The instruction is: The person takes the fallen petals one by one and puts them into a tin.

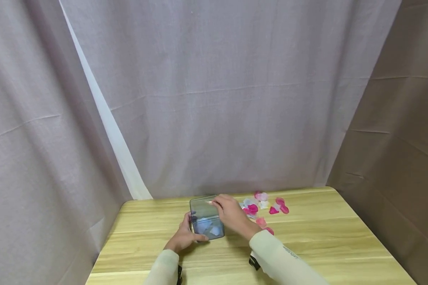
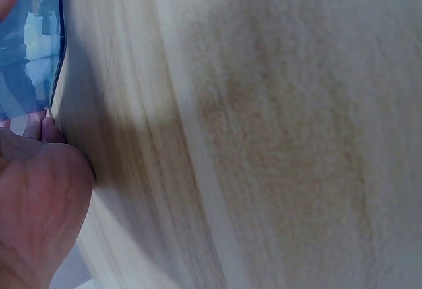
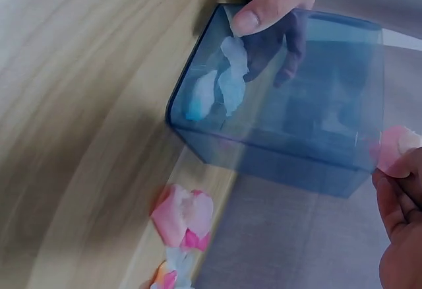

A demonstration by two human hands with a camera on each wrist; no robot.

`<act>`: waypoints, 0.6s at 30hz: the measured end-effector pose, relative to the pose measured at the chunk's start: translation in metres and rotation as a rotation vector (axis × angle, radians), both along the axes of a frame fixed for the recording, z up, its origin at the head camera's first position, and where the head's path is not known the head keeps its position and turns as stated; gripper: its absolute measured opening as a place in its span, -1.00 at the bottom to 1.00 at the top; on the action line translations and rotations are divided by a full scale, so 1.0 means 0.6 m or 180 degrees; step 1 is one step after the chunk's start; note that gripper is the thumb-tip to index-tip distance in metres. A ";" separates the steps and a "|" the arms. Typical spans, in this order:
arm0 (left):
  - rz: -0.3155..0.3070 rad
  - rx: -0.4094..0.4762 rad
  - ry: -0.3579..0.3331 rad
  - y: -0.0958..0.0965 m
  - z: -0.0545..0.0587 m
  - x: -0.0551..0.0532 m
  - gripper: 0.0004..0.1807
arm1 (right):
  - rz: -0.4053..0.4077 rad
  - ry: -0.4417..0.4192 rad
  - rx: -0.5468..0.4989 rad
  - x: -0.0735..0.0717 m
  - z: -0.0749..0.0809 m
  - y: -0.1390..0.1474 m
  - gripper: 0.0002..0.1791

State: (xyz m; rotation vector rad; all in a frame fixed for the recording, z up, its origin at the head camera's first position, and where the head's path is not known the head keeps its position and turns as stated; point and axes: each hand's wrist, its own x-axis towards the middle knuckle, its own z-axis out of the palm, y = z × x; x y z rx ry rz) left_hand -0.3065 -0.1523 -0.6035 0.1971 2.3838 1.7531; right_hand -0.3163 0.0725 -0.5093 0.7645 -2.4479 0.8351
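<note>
A see-through blue plastic box (image 3: 303, 150) is gripped by my left hand (image 1: 183, 236), whose thumb lies along the near side and whose fingers reach round the left side. Several pale white and bluish petals (image 3: 232, 81) lie inside the box. At the box's far right, my right hand (image 1: 232, 213) pinches a pink petal (image 3: 397, 149) between thumb and fingers, close to the box's edge. Only a corner of the box (image 2: 46, 51) shows in the left wrist view, above the heel of the left hand (image 2: 43, 196).
Loose petals in deep pink (image 1: 252, 208), white and coral lie scattered on the wooden table (image 1: 321, 229), to the right of the box and partly behind the right forearm. Grey curtains (image 1: 228, 118) hang behind the table and at its sides.
</note>
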 end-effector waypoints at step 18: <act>-0.0020 -0.0088 -0.0154 -0.006 -0.004 -0.004 0.27 | 0.0052 -0.0799 0.0459 -0.051 -0.012 -0.079 -0.88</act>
